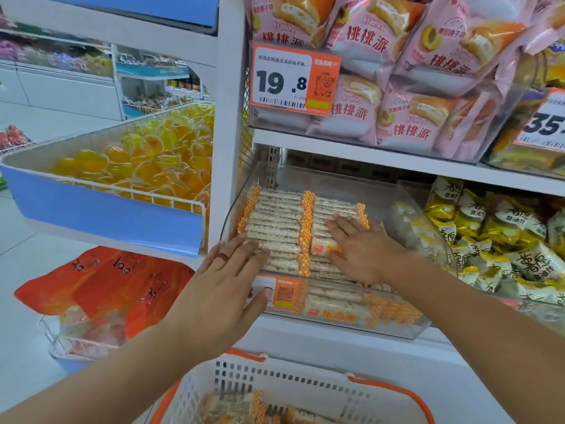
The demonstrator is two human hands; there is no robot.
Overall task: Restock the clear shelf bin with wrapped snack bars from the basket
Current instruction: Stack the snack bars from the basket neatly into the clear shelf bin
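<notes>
The clear shelf bin (409,209) sits on the middle shelf and holds two neat rows of wrapped snack bars (275,221), white with orange checked ends. My left hand (223,286) lies flat at the bin's front left corner, fingers spread over the left row, thumb on the front wall. My right hand (360,243) rests palm down on the right row, fingers apart. Neither hand grips a bar. Below, the white basket (305,384) with orange handles holds several more bars (244,405).
Pink cake packs (397,123) with an orange price tag (293,78) fill the shelf above. Yellow-and-white snack packs (489,240) lie right of the bin. At left are a blue tray of yellow jelly cups (146,160) and orange bags (107,283) low down.
</notes>
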